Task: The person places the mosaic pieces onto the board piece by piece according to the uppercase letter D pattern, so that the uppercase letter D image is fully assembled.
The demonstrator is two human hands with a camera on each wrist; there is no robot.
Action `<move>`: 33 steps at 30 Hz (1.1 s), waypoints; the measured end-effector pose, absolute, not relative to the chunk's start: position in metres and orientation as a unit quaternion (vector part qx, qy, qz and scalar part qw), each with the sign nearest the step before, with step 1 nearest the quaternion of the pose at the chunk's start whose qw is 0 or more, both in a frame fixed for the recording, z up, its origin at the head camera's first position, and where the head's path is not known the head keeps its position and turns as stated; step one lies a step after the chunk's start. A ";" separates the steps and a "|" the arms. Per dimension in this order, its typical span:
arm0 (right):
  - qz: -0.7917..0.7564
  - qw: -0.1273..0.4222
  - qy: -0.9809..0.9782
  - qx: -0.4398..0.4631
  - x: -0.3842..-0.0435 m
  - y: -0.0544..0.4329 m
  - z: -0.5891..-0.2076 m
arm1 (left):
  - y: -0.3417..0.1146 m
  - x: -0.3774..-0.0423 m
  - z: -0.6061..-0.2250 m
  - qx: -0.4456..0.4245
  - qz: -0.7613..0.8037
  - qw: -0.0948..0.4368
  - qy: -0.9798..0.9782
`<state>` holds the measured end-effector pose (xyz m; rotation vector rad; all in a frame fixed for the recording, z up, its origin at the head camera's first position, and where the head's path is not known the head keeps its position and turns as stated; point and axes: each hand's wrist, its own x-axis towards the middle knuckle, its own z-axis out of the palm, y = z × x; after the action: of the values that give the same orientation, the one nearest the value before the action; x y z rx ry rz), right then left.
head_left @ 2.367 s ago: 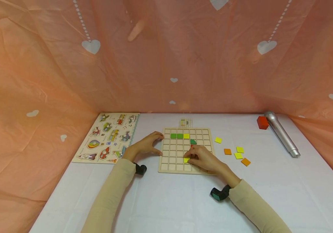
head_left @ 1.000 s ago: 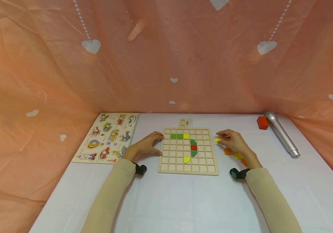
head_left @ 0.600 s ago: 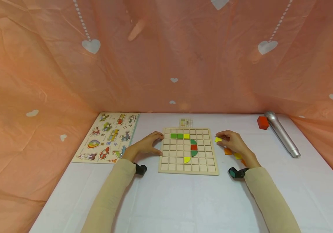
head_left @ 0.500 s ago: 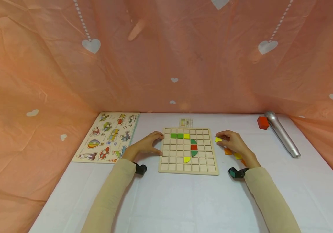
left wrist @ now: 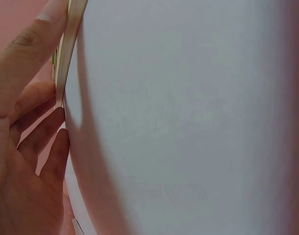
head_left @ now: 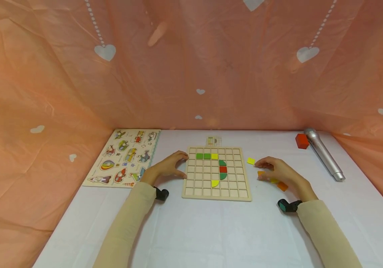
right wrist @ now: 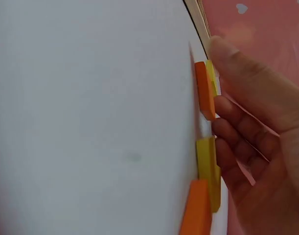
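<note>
My left hand [head_left: 168, 166] rests at the left edge of the wooden grid board [head_left: 198, 177], thumb and fingertips against its side. Green squares [head_left: 203, 156], yellow pieces [head_left: 214, 156], a red square [head_left: 223, 169] and green quarter-round pieces [head_left: 223, 176] sit in some cells. To the right of the board, my right hand [head_left: 283, 173] hovers over loose tiles with thumb and fingers spread apart. A yellow tile [head_left: 251, 161] lies just beyond its fingertips. Beneath the hand are an orange tile [right wrist: 205, 90], yellow tiles [right wrist: 208, 166], partly hidden in the head view, and another orange tile [head_left: 282, 186].
Behind the board lies a small pattern card [head_left: 213, 141]. A picture puzzle board [head_left: 124, 158] is at the left. A red block [head_left: 302, 141] and a silver microphone [head_left: 324, 154] lie at the back right. Pink curtain [head_left: 191, 74] encloses the white table [head_left: 204, 234].
My right hand left a yellow piece in the board, reached the yellow tile by the board, then drew back to the right; that tile stays on the table. My left hand has not moved.
</note>
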<state>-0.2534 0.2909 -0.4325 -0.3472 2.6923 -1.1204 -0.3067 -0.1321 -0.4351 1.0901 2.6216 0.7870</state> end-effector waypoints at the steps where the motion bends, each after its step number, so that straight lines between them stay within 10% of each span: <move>1: -0.370 0.096 0.914 -0.134 -0.252 0.292 -0.432 | -0.132 -0.307 -0.435 0.367 0.266 0.099 0.886; 14: -0.370 -0.002 0.902 -0.221 -0.250 0.256 -0.432 | -0.133 -0.308 -0.436 0.369 0.268 0.097 0.884; 33: -0.367 0.014 0.865 -0.342 -0.241 0.126 -0.446 | -0.133 -0.310 -0.439 0.370 0.263 0.094 0.886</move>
<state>-0.2412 0.1260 -0.4464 -1.0655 2.6926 -1.1439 -0.3096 -0.1330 -0.4388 1.0968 2.6293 0.7790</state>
